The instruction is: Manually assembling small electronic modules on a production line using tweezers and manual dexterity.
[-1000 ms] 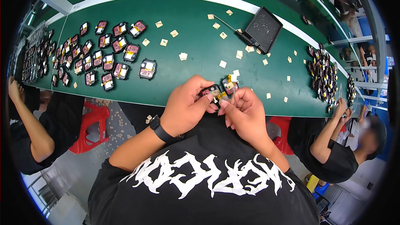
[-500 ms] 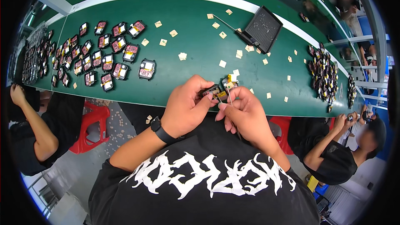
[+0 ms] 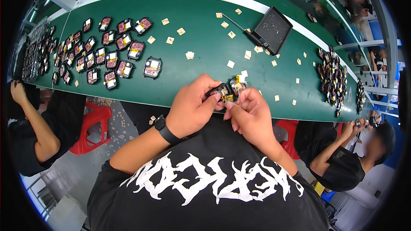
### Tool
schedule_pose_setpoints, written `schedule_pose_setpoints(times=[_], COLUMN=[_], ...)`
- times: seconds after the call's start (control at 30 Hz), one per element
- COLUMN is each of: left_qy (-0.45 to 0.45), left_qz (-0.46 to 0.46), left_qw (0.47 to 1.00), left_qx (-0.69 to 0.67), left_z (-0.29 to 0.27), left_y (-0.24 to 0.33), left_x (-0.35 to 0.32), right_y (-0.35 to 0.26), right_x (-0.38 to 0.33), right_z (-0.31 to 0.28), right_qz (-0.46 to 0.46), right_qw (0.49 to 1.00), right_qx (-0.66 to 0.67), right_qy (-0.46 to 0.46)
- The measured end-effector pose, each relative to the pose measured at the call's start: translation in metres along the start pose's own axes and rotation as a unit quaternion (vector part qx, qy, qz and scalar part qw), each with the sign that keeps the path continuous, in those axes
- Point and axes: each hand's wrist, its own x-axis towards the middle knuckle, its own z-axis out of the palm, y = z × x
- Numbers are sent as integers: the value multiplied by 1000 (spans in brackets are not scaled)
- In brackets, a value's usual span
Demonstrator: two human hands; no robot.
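Observation:
My left hand (image 3: 192, 102) is closed around a small black device case (image 3: 220, 92) with a circuit board and yellow tape inside, held just over the table's near edge. My right hand (image 3: 250, 111) pinches thin metal tweezers (image 3: 240, 97), and its fingertips meet the case's right side. Against that side is another black part (image 3: 236, 82) with yellow tape and a small cream square on it; whether it is joined to the case I cannot tell. The tweezers' tips are partly hidden by my fingers.
Several open device cases (image 3: 135, 50) lie on the green table (image 3: 184, 66) at left. Cream paper squares (image 3: 189, 55) are scattered about. A black perforated tray (image 3: 274, 30) stands at the back, and a pile of devices (image 3: 332, 81) at right. People sit on both sides.
My hands have stayed almost in place, with the case tilted slightly. The tweezers and right fingertips have shifted a little at the case's right side. The whole view has shifted slightly.

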Motion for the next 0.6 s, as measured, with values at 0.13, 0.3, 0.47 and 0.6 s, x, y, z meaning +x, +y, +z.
schedule_pose_setpoints(times=[0.13,0.3,0.47,0.6], left_qy=[2,4,9,7], left_qz=[8,3,1,1], left_qw=[999,999,999,999], left_qx=[-32,-54,-40,-37], left_z=[-3,0,1,1], left_y=[-1,-1,1,-1], left_x=[0,1,1,1], right_y=[1,3,2,-6], right_x=[-2,-2,7,7], right_z=[-1,-13,-10,-4], right_qz=[-37,-96,-50,-64], right_qw=[999,995,997,998], right_qx=[1,3,-52,-6], right_qy=[-8,12,-8,-26])
